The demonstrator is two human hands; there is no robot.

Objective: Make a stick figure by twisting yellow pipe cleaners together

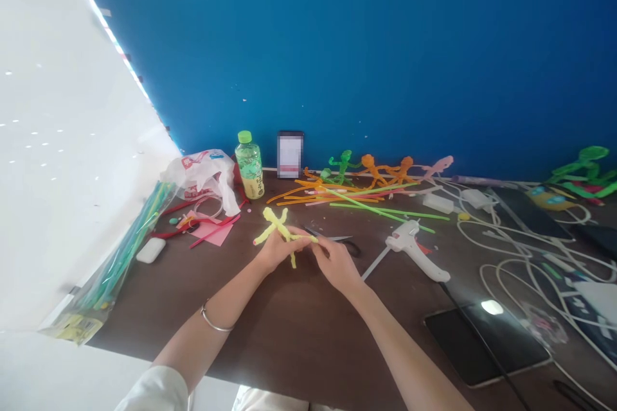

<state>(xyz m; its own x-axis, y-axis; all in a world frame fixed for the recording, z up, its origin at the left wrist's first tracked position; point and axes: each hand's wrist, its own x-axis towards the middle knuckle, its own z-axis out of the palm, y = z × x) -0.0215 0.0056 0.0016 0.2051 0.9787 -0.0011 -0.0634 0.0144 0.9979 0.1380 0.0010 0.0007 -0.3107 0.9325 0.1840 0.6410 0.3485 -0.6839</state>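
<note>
A yellow pipe-cleaner figure shows against the dark brown bench, below a deep blue wall. Behind it lie loose orange and lime-green pipe cleaners, a green figure, two orange figures and a pink figure. The bottle has a green cap and pale yellow-green contents. The glue gun is white, the paper sheet pink, the cables white.

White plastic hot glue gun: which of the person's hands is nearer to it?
Right hand, left of the white plastic hot glue gun; left hand farther left, past the right hand.
</note>
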